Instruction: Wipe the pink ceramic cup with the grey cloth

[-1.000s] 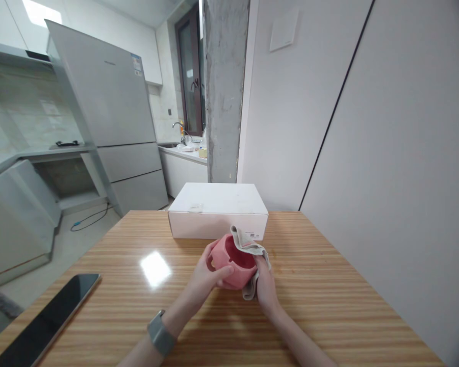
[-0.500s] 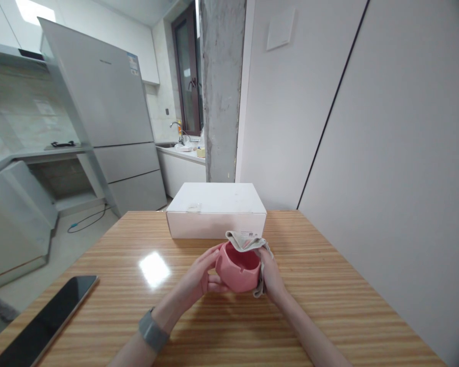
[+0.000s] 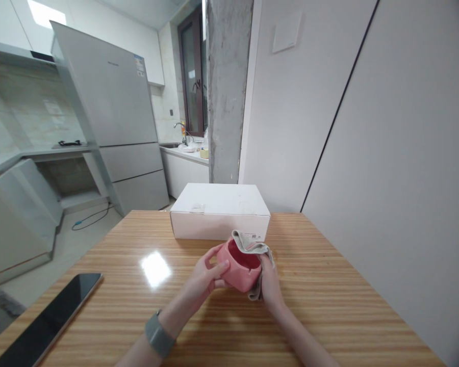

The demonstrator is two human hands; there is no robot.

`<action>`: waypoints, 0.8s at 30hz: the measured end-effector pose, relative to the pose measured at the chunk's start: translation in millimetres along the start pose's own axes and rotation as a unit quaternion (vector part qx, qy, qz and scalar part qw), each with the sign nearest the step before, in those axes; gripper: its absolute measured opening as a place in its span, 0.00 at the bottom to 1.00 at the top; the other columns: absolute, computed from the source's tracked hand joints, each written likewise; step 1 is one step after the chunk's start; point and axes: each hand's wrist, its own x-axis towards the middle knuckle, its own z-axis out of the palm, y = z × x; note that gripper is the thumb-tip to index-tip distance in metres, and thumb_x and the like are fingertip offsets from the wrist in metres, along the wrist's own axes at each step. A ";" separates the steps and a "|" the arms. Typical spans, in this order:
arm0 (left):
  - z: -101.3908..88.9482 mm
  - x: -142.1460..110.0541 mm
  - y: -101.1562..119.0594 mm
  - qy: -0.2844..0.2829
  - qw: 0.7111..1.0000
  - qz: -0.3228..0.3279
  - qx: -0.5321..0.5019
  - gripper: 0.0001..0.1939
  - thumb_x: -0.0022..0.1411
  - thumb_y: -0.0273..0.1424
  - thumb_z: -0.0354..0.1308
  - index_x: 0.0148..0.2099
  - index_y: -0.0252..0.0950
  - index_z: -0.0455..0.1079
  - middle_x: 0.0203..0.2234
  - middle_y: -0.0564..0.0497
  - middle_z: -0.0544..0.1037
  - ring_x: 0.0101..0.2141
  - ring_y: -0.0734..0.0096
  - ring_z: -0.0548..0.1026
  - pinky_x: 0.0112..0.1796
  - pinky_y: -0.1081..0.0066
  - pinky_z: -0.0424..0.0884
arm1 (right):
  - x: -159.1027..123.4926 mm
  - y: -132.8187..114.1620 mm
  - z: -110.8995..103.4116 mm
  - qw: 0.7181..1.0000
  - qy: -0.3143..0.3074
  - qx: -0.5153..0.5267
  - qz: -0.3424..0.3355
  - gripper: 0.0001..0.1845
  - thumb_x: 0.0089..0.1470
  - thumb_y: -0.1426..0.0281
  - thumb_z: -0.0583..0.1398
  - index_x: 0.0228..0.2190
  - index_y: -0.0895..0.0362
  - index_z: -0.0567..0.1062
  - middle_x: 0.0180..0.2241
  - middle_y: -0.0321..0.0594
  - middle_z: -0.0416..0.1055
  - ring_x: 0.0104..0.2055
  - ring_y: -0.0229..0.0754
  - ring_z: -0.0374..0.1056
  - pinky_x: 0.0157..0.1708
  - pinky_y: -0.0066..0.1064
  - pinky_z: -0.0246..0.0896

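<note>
A pink faceted ashtray (image 3: 239,274) with a notched rim is held up over the table, tilted with its opening partly toward me. My left hand (image 3: 207,272) grips it from the left, thumb on the near outer wall and fingers around the side and underneath. On the right, my right hand (image 3: 270,278) is closed on a folded grey cloth (image 3: 255,248). The cloth lies over the far right part of the rim and hangs down the right side, touching the ashtray. Part of the inside is covered by it. A grey band (image 3: 159,334) circles my left wrist.
Just behind my hands a white box (image 3: 220,224) stands on the wood-grain table (image 3: 321,306). A dark phone (image 3: 49,321) lies at the table's left edge. Beyond are a fridge (image 3: 126,102), a sink counter (image 3: 187,160) and a white wall (image 3: 398,153) at the right.
My left thumb has come onto the ashtray's near wall. The ashtray has turned a little, its notch shifting right, and my right hand stays on it with the cloth. The view has shifted slightly.
</note>
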 end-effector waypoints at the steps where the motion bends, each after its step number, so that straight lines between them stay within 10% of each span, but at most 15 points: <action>1: 2.1 -0.7 -0.7 0.012 1.000 0.015 0.008 0.40 0.49 0.35 0.69 0.61 0.34 0.55 0.40 0.38 0.77 0.34 0.61 0.78 0.34 0.65 0.75 | -3.3 0.3 1.7 1.000 0.008 -0.005 -0.009 0.13 0.52 0.60 0.58 0.36 0.52 0.77 0.39 0.36 0.77 0.45 0.45 0.69 0.52 0.38 0.57; 7: 12.1 -4.4 -3.7 0.023 0.997 0.073 0.020 0.48 0.43 0.32 0.72 0.62 0.40 0.51 0.46 0.38 0.75 0.43 0.53 0.76 0.41 0.59 0.73 | -9.0 -2.9 2.8 0.995 0.018 -0.041 -0.087 0.12 0.53 0.60 0.57 0.35 0.51 0.77 0.41 0.36 0.75 0.52 0.44 0.65 0.58 0.37 0.49; 14: 1.0 -3.3 2.9 -0.032 0.998 -0.045 -0.014 0.26 0.62 0.41 0.55 0.58 0.35 0.59 0.44 0.38 0.75 0.32 0.61 0.79 0.32 0.63 0.76 | 12.4 -13.4 -10.3 0.999 -0.051 -0.010 -0.007 0.10 0.49 0.61 0.59 0.29 0.52 0.78 0.34 0.37 0.77 0.47 0.49 0.68 0.53 0.41 0.56; 24: -3.4 -4.9 1.3 -0.130 0.989 -0.050 -0.058 0.24 0.66 0.36 0.50 0.63 0.41 0.53 0.46 0.39 0.74 0.37 0.59 0.79 0.36 0.59 0.76 | 15.6 -6.9 -11.7 0.997 -0.075 0.006 0.036 0.13 0.48 0.59 0.59 0.31 0.54 0.78 0.36 0.38 0.78 0.46 0.50 0.69 0.50 0.40 0.59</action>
